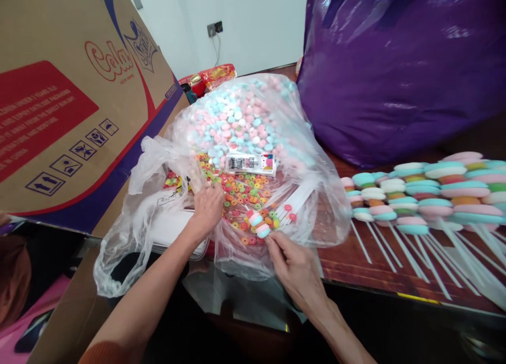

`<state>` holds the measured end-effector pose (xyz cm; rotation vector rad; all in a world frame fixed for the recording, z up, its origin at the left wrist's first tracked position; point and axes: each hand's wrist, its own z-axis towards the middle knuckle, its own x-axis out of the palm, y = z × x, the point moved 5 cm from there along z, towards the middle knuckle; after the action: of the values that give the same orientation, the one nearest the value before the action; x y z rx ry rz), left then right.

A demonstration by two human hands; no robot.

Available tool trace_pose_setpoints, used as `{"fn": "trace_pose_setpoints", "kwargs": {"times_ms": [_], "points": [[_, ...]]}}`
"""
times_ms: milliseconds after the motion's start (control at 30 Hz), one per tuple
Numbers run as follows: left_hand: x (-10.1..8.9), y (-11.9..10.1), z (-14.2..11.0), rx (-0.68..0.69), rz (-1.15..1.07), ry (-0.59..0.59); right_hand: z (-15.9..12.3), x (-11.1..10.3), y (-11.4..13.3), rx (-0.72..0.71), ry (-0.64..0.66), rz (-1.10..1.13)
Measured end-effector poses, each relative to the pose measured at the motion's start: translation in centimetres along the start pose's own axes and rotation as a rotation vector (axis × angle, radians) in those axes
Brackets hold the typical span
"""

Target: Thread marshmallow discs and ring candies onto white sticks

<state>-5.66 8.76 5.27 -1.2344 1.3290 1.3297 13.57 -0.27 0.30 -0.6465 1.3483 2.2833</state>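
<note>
Our right grip (pixel 290 256) pinches a short marshmallow stack (pixel 260 226) by its near end, thumb against finger, so the pink and blue pieces sit just beyond the fingertips. To its left, our left grip (pixel 209 203) reaches down among loose ring candies (pixel 241 192); we cannot tell whether it has hold of any. Around both grips spreads a clear plastic bag (pixel 334 211), with white sticks (pixel 302 195) just beyond the right grip and, farther off, a printed packet (pixel 251 163) beside a heap of pastel marshmallows (pixel 241 116). Under it all we see a dark reddish-brown, glossy bench (pixel 336 258). Right of the right grip, rows of marshmallow skewers (pixel 415 195) lie with their sticks toward the bench's near edge; behind them bulges a shiny purple bag (pixel 395 79). Left of the left grip leans a large printed cardboard box (pixel 71 105). Farthest from our grips, a pale wall (pixel 261 31) carries a socket (pixel 214 29) with a cable hanging down.
</note>
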Motion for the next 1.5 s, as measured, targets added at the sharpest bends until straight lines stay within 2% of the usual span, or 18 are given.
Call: {"fn": "trace_pose_setpoints", "kwargs": {"times_ms": [67, 167, 233, 400, 500, 600, 767, 833, 1000, 1100, 1200, 1300, 1367, 1433, 1500], "points": [[0.6, 0.3, 0.4, 0.01, -0.133, -0.004, 0.0, 0.1, 0.0, -0.002, -0.001, -0.001], [1.4, 0.0, 0.6, 0.135, -0.434, 0.02, 0.1, 0.2, -0.1, -0.004, -0.006, -0.013], [1.5, -0.1, 0.6, 0.177, -0.543, 0.008, 0.0, 0.2, -0.2, -0.01, -0.007, -0.018], [0.7, 1.2, 0.3, 0.082, -0.477, -0.062, -0.1, 0.2, -0.2, -0.018, -0.005, -0.009], [0.5, 2.0, 0.4, 0.087, -0.475, -0.07, -0.1, 0.3, -0.1, -0.02, 0.006, -0.008], [0.8, 1.8, 0.8, 0.117, -0.552, -0.064, -0.1, 0.3, 0.0, -0.027, 0.001, -0.002], [1.9, 0.6, 1.8, 0.091, -0.724, -0.041, -0.1, 0.3, -0.1, -0.037, 0.001, -0.024], [2.0, 0.1, 1.9, 0.125, -0.679, -0.051, -0.1, 0.3, -0.1, -0.042, 0.005, -0.033], [1.6, -1.2, 0.9, 0.344, -0.413, -0.104, -0.1, 0.3, -0.1, -0.053, -0.004, -0.037], [1.5, -1.7, 0.7, 0.393, -0.363, -0.091, -0.1, 0.3, 0.1, -0.064, -0.018, -0.044], [1.5, -1.6, 1.2, 0.299, -0.438, -0.107, -0.1, 0.0, 0.4, -0.074, -0.065, -0.052], [1.8, -1.4, 1.7, 0.142, -0.681, -0.111, -0.1, -0.5, 0.6, -0.083, -0.134, -0.054], [2.3, -1.5, 1.6, 0.063, -0.944, -0.036, -0.2, -0.7, 0.5, -0.069, -0.153, -0.046], [3.0, -2.1, 1.3, 0.03, -1.193, 0.146, -0.3, -0.8, 0.4, -0.036, -0.171, -0.03], [3.6, -2.8, 0.6, 0.051, -1.285, 0.352, -0.4, -1.0, 0.2, 0.009, -0.194, -0.01]]}}
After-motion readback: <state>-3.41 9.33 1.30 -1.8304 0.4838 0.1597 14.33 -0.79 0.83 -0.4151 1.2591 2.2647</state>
